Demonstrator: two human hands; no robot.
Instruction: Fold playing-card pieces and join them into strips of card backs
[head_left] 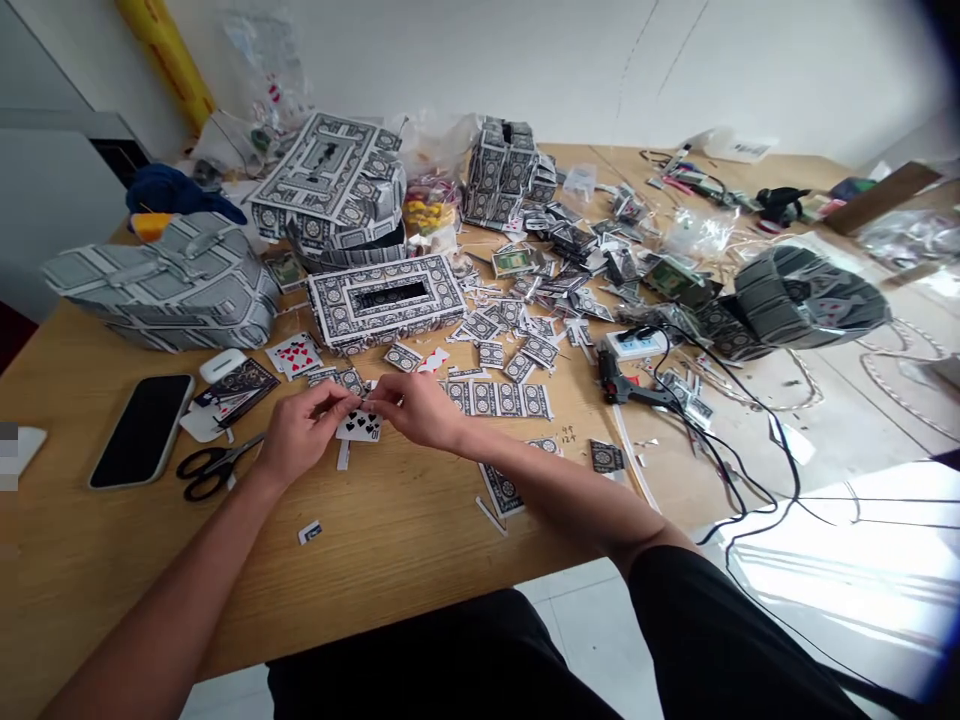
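My left hand (304, 430) and my right hand (416, 407) meet with their fingertips pinched together at the upper edge of a playing card (360, 428). Black pips and a 10 show on its face; the pinched part is hidden by my fingers. A narrow paper strip (343, 456) lies just below it. To the right of my right hand runs a row of joined card pieces (499, 398), patterned side up. Left of my left hand rest black scissors (214, 468). A red-pip card stack (294, 355) lies beyond my left hand.
Behind my hands stands a patterned card box with a slot (386, 300). Card-woven baskets (202, 290) and a lidded box (326, 185) fill the back left. A phone (141, 430) lies left. Right are a glue gun (626, 385), black cables (750, 450) and a round card basket (806, 300).
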